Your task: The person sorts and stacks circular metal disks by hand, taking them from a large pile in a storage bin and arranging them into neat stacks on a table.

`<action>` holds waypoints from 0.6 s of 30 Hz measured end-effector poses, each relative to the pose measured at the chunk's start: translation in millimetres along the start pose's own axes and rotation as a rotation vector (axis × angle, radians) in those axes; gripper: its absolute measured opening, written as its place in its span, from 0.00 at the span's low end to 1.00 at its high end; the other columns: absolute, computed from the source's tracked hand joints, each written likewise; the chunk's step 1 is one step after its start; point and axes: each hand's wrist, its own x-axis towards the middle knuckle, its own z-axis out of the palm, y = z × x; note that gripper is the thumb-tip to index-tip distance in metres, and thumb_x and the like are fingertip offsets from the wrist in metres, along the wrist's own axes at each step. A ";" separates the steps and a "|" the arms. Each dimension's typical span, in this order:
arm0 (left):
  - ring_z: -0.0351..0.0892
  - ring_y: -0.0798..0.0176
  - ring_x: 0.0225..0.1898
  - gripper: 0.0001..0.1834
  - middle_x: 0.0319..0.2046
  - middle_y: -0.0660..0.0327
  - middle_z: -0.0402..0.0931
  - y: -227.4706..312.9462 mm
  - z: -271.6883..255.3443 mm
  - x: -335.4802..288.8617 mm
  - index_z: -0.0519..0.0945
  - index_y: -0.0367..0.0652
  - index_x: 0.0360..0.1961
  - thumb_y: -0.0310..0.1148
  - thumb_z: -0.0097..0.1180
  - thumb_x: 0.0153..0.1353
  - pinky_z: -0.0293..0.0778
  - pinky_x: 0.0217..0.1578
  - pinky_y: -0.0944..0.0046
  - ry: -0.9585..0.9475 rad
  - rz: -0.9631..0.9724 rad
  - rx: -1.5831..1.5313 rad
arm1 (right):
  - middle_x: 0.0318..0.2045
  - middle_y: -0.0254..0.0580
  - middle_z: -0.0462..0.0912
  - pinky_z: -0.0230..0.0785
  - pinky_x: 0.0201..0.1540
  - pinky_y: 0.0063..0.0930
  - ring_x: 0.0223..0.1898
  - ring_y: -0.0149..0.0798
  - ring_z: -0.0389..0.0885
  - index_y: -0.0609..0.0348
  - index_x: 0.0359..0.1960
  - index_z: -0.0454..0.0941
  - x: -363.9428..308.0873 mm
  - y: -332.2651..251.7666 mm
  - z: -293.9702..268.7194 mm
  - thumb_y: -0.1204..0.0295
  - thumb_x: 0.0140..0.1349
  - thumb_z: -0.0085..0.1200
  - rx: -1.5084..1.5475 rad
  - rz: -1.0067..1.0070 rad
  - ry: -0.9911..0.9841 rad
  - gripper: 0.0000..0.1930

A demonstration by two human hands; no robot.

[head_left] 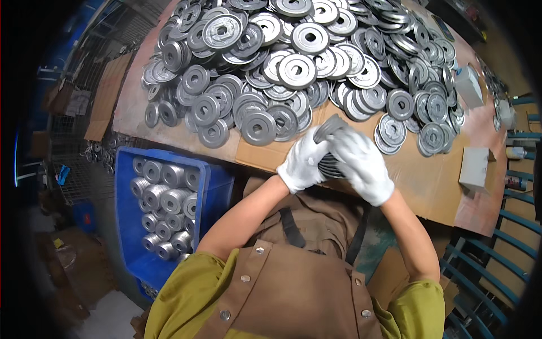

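Holding a stack of grey metal discs (pixel 330 168) in the left hand's (pixel 304 162) curled grip, at the near edge of the worktop (pixel 132 110); cannot tell right hand (pixel 362 165) closure through blur. Lying directly between both hands, equally near each, long axis seemingly pointing toward the brown canvas-like apron (pixel 305 282). Beyond, heaped on cardboard (pixel 420 189): dull, ringed discs (pixel 310 51) with center holes. Leftward, in a smooth blue plastic bin (pixel 125 226): shiny, stubby metal cylinders (pixel 172 200).
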 end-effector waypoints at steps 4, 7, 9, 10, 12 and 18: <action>0.79 0.34 0.55 0.36 0.56 0.41 0.76 -19.5 10.6 -18.2 0.76 0.42 0.61 0.34 0.72 0.49 0.77 0.55 0.44 0.103 -0.091 -0.226 | 0.61 0.50 0.80 0.64 0.68 0.51 0.67 0.57 0.73 0.61 0.64 0.76 29.0 -14.0 -0.6 0.68 0.66 0.57 -0.070 -0.143 -0.215 0.25; 0.79 0.31 0.51 0.29 0.55 0.42 0.74 -3.2 0.8 -6.4 0.80 0.55 0.53 0.32 0.73 0.46 0.77 0.52 0.43 0.023 -0.030 -0.010 | 0.61 0.53 0.80 0.63 0.70 0.47 0.67 0.57 0.73 0.57 0.65 0.79 -39.3 32.5 2.7 0.71 0.69 0.53 0.016 0.175 0.034 0.22; 0.79 0.31 0.50 0.28 0.54 0.42 0.74 -2.8 1.1 -3.5 0.80 0.54 0.51 0.33 0.74 0.45 0.77 0.52 0.43 0.005 -0.022 0.015 | 0.65 0.52 0.80 0.63 0.72 0.42 0.69 0.54 0.74 0.61 0.65 0.79 -72.3 33.9 6.5 0.71 0.76 0.49 0.202 0.417 0.131 0.19; 0.79 0.32 0.50 0.28 0.54 0.42 0.74 1.2 -1.3 -2.8 0.80 0.53 0.49 0.34 0.75 0.45 0.77 0.51 0.42 -0.025 -0.024 0.034 | 0.66 0.52 0.79 0.63 0.73 0.40 0.69 0.51 0.75 0.63 0.65 0.78 -77.9 26.0 9.2 0.70 0.78 0.48 0.318 0.526 0.220 0.19; 0.80 0.36 0.48 0.37 0.53 0.45 0.76 4.7 -5.1 6.2 0.78 0.56 0.58 0.37 0.78 0.43 0.77 0.49 0.44 -0.008 0.065 0.094 | 0.66 0.52 0.79 0.64 0.72 0.38 0.69 0.47 0.75 0.66 0.66 0.77 -70.0 25.6 18.6 0.69 0.79 0.47 0.498 0.598 0.347 0.20; 0.81 0.45 0.45 0.60 0.44 0.52 0.80 11.9 9.5 30.9 0.61 0.41 0.76 0.45 0.80 0.43 0.77 0.47 0.48 0.024 0.227 0.131 | 0.66 0.51 0.79 0.64 0.72 0.35 0.68 0.42 0.75 0.71 0.67 0.75 -59.4 24.0 26.0 0.67 0.80 0.47 0.638 0.702 0.515 0.22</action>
